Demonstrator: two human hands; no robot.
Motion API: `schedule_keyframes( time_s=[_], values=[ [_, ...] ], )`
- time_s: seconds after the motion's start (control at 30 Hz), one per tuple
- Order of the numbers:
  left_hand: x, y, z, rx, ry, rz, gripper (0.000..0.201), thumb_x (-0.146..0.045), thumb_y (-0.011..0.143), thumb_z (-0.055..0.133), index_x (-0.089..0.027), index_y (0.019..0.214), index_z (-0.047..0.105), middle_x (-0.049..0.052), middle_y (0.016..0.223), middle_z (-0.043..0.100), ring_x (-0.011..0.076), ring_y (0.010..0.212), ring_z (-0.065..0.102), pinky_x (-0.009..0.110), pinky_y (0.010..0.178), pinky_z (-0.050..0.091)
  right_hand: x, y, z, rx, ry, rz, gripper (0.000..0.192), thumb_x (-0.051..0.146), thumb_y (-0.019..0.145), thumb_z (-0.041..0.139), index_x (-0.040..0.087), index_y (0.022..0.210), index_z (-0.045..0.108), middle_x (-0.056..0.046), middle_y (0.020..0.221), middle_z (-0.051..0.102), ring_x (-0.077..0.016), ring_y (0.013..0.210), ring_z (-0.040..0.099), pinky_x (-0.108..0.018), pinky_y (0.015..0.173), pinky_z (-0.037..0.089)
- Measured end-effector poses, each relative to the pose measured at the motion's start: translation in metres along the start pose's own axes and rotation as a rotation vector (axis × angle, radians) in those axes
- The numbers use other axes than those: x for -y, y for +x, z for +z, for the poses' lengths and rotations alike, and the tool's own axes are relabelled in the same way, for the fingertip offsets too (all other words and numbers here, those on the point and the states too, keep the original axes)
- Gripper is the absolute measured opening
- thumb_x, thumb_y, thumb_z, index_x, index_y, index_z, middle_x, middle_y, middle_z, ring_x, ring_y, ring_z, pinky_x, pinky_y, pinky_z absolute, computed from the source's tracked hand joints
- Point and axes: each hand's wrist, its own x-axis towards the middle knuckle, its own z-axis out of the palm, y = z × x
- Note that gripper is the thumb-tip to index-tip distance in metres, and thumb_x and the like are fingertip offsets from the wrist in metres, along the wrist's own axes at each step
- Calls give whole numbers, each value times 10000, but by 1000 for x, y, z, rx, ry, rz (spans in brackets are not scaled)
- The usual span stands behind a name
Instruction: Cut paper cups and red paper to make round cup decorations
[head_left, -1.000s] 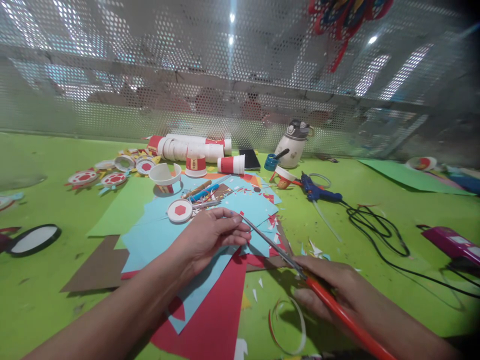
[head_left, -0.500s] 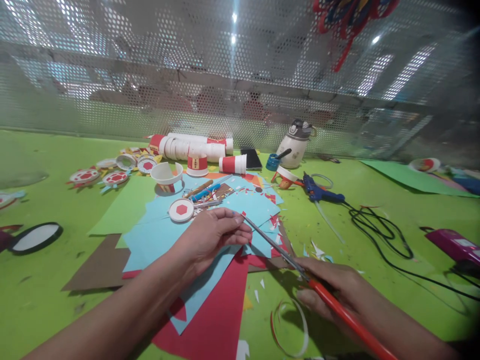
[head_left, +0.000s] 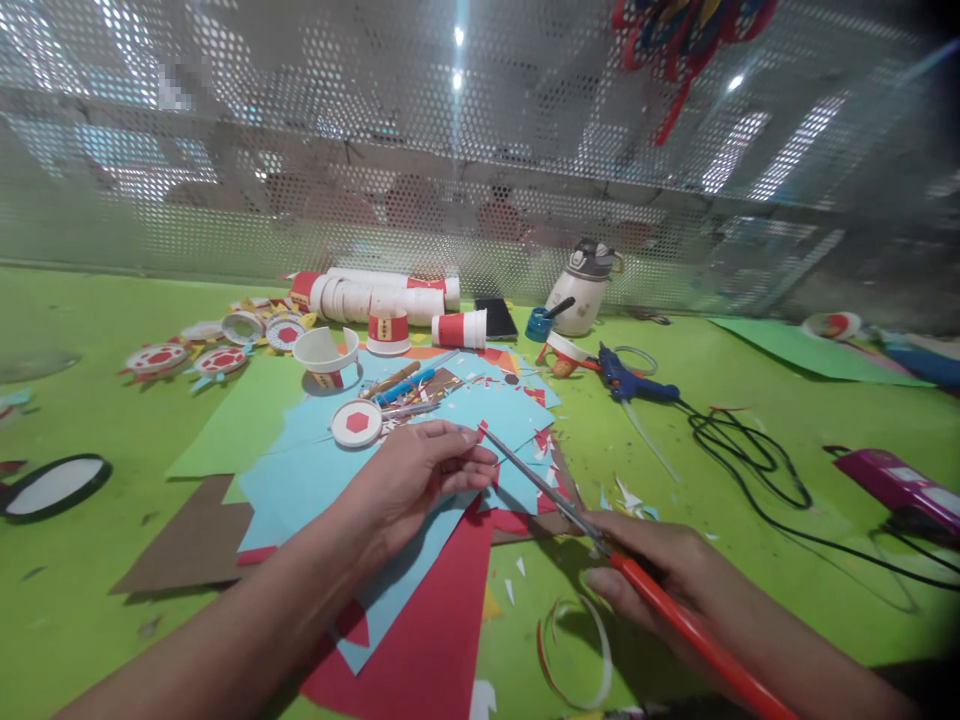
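Note:
My left hand (head_left: 427, 470) is closed in a pinch over the blue paper (head_left: 300, 480), with a tiny red paper piece (head_left: 483, 428) at its thumb and index fingertips. Long scissors (head_left: 660, 600) with orange-red handles are in my right hand (head_left: 660, 560). Their metal blades point up and left, looking nearly closed, and the tips meet the red piece beside my left fingertips. Just beyond my left hand lies a white paper disc (head_left: 357, 423) with a red hexagon on it. Red paper (head_left: 427, 640) sticks out below the blue sheets.
Paper cups (head_left: 382, 303) lie along the back, near a bottle (head_left: 581, 290). To the right are a blue glue gun (head_left: 630, 378) with its cord and a purple device (head_left: 896, 485). Turtle-like paper crafts (head_left: 157, 358) sit at the left. Paper scraps surround the sheets.
The whole view has shifted slightly, so table things appear a little further left. Both hands keep nearly the same pose, with the scissor tips still at the red piece.

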Motion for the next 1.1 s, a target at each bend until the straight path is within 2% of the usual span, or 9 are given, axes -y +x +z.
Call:
schedule_keyframes(
  time_s=[0.3,0.43,0.63,0.83,1.1],
  values=[
    [1,-2,1,26,15,15,83,-96,807,547,-67,751,601,125,709,677,135,585,651,204,560,538,-6,0,1,-17,-4,-9,222,378,879,501,184,879,609,-18,775,614,-126,635,495,-211,582,429],
    [3,-2,1,11,46,30,55,-93,807,566,-76,763,594,109,693,674,123,573,644,194,551,535,-11,1,4,-15,-5,-52,198,359,874,514,194,910,618,-17,802,638,-129,651,519,-206,586,437],
    [3,0,0,2,100,39,71,-113,810,580,-73,756,605,116,741,679,127,598,650,200,561,542,-9,1,3,-39,25,-23,201,315,870,524,205,997,634,-20,850,661,-141,686,556,-217,617,454],
    [2,0,-1,7,98,29,93,-89,817,557,-78,736,601,104,719,676,116,570,641,191,539,532,-10,-1,4,-10,55,-26,186,335,876,521,211,965,628,-11,860,657,-143,713,568,-213,636,469],
    [2,2,-2,8,87,22,106,-66,810,554,-84,709,580,101,689,672,123,555,642,199,524,526,-11,2,4,25,52,-24,219,353,890,497,211,1016,607,-19,900,649,-155,762,587,-228,675,483]
  ],
)
